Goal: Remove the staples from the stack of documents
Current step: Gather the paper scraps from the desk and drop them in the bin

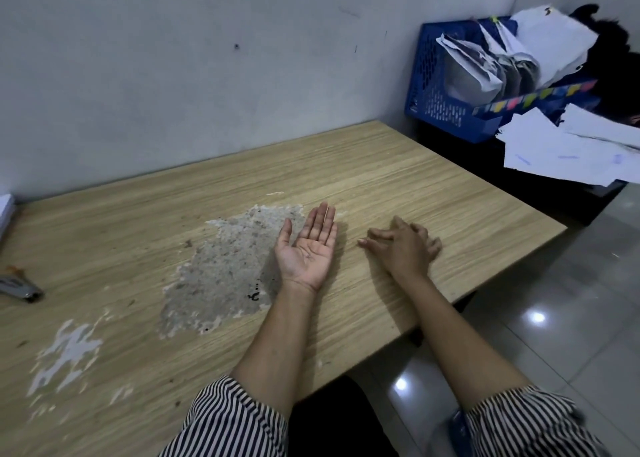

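Apparently no staple is being removed yet: left hand (palm up) and right hand are laid spread, holding nothing, while papers must be fetched from beyond the table.

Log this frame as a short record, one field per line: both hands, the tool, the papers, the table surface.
left hand: palm up, fingers straight, resting on the table, holding nothing
right hand: palm down on the table, fingers spread, holding nothing
tool: metal tool at the table's left edge, untouched, partly cut off
papers: loose sheets off the table's far right, beside a blue crate stuffed with crumpled paper
surface: worn patch left of the left hand
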